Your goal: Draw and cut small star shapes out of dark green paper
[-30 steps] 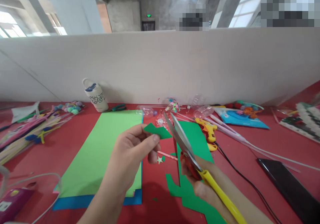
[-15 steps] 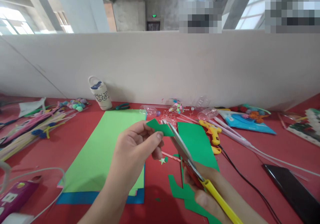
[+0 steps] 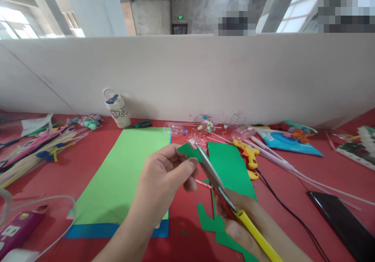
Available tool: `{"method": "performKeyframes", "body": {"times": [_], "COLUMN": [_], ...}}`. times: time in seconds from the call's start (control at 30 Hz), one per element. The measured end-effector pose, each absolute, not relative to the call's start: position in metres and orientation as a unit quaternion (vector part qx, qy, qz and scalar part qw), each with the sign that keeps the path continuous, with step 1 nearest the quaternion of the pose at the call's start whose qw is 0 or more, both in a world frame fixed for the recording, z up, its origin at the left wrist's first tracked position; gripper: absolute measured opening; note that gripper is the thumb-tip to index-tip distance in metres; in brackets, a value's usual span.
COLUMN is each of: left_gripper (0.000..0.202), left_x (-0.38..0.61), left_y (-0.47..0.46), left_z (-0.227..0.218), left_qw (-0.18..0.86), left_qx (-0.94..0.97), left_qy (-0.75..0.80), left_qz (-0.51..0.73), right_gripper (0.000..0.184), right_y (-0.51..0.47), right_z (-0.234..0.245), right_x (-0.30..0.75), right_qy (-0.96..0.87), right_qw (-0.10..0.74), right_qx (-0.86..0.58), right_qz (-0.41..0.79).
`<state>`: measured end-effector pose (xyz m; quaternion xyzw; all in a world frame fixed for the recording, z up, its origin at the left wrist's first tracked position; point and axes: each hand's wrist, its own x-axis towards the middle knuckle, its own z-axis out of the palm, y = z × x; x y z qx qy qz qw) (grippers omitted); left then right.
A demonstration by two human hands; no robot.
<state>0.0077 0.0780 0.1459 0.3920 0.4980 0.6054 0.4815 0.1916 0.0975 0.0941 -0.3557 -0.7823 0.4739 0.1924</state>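
Observation:
Between thumb and fingers, my left hand (image 3: 166, 170) pinches a small piece of green paper (image 3: 189, 152) above the table. My right hand (image 3: 234, 215) is wrapped round a pair of scissors (image 3: 215, 176) with yellow and red handles. The blades point up and left, and their tips meet the right edge of the green piece. How far apart the blades are is hard to make out. Beneath the scissors lies a larger green sheet (image 3: 230, 164), with a cut green scrap (image 3: 209, 221) nearer me.
Light green paper (image 3: 117, 176) lies at left over a blue sheet. Behind stand a white cup (image 3: 118, 111) and plastic bottles (image 3: 175, 129). To the right are a yellow glue gun (image 3: 248, 152) with its cord, a blue packet (image 3: 288, 143) and a black phone (image 3: 340, 219).
My left hand has moved slightly right with the green piece, bringing it further against the blades. It now covers the small star on the table. The scissors have barely shifted.

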Motion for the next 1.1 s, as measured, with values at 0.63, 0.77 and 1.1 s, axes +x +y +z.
{"method": "performKeyframes", "body": {"times": [0.63,0.77,1.1], "left_gripper": [0.003,0.005,0.005], "left_x": [0.008,0.008,0.008], "left_y": [0.077,0.078,0.079], "left_z": [0.148,0.147,0.147], "left_qw": [0.563,0.564,0.562], "left_qx": [0.371,0.363,0.362], "left_qy": [0.413,0.423,0.449], "left_qz": [0.612,0.609,0.593], "right_gripper": [0.048,0.050,0.052], "right_y": [0.087,0.088,0.082], "right_z": [0.092,0.094,0.093], "right_x": [0.194,0.193,0.192], "right_qy": [-0.772,-0.779,-0.776], "right_qw": [0.248,0.248,0.292], "right_qx": [-0.375,-0.368,-0.393], "right_qz": [0.449,0.443,0.399]}}
